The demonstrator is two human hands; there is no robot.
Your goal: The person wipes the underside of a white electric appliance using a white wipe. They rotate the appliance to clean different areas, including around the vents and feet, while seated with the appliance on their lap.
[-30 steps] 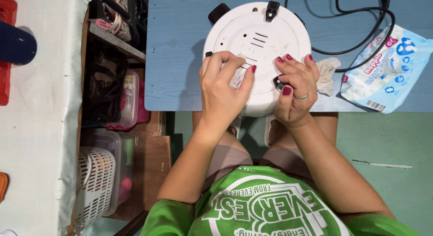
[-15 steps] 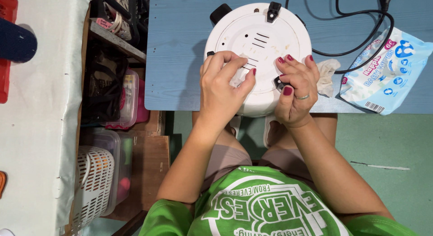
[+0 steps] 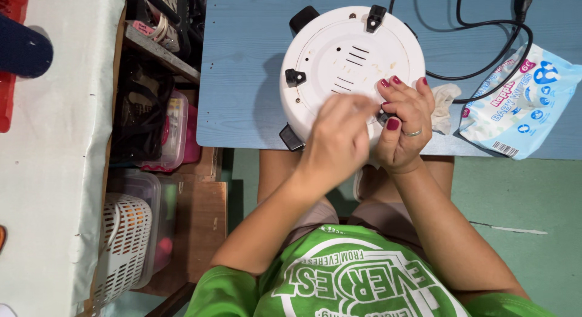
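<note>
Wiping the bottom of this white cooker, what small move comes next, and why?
Probably sweep the left hand up toward the vent slots: yellowish specks still dot the white cooker base there, while the right hand steadies its rim.

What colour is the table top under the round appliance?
Blue table top, wood-grain pattern; head view.

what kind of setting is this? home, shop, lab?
Probably a home work corner, not a lab: a blue wooden table with an upturned white cooker and a wipes pack, plus cluttered shelves and plastic storage boxes alongside.
</note>
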